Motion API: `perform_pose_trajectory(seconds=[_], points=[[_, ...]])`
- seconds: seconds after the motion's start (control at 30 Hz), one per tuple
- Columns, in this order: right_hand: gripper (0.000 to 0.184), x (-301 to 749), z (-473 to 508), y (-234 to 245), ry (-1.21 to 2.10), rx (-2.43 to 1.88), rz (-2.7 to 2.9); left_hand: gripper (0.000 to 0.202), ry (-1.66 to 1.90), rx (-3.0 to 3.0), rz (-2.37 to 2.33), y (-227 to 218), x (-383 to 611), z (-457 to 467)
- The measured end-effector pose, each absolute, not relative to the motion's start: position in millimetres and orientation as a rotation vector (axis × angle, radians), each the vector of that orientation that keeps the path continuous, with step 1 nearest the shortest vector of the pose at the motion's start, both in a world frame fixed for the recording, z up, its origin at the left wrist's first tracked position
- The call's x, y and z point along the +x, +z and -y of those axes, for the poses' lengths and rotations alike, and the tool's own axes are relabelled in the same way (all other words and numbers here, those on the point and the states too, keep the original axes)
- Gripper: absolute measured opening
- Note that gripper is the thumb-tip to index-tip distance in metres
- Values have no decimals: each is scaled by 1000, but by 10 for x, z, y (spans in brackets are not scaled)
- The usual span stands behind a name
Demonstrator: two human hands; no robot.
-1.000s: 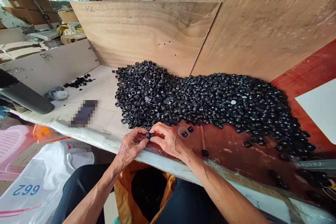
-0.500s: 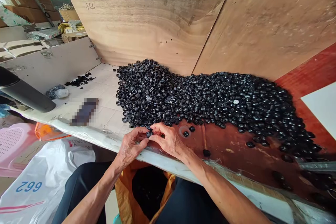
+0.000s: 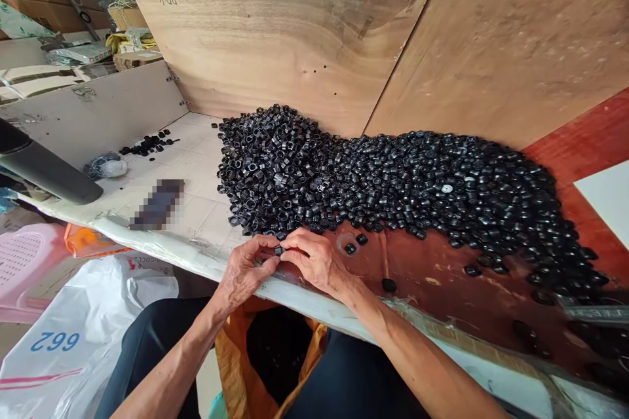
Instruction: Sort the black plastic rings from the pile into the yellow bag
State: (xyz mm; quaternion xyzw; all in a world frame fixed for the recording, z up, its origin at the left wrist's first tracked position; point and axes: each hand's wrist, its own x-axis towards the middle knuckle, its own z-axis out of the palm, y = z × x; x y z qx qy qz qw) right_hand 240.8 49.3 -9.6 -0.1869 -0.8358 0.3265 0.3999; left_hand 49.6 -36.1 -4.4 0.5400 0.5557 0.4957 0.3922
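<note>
My left hand point(image 3: 244, 270) and my right hand point(image 3: 314, 260) meet at the near edge of the table, fingertips pinched together on one small black plastic part point(image 3: 278, 250). Just behind them spreads a large heap of black plastic parts point(image 3: 383, 183), reaching from the table's middle to its right side. A few loose black parts point(image 3: 354, 243) lie on the red-brown surface right of my right hand. Another single part point(image 3: 388, 285) sits near the table's front edge.
Plywood boards point(image 3: 295, 46) stand behind the heap. On the left lie a small cluster of black parts point(image 3: 147, 142), a bundled bag point(image 3: 104, 166) and a dark cylinder point(image 3: 44, 173). An orange bag point(image 3: 246, 366) hangs open between my knees. A white sack point(image 3: 73, 334) lies on the floor.
Both hands stay pinched on the small part at the table edge; only the fingers shift slightly. The camera has tilted a little downward.
</note>
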Motion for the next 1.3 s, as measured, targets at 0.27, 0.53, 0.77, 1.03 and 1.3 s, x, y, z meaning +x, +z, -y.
perform_pose_trajectory(seconds=[0.27,0.53,0.77,1.03,1.3], points=[[16,2412,-485,-76,917,-502,2054,26,1299,1249,-1394,-30,510,349],[23,2396,-439,1,887,-546,2037,27,1280,1145,-1339,-83,485,332],[15,2395,-439,1,989,-668,2021,27,1350,1153,-1296,-66,493,343],[12,2379,-456,7,979,-616,2024,27,1328,1193,-1332,-56,502,372],[22,2390,-445,-76,869,-608,2058,28,1279,1180,-1334,-106,481,360]])
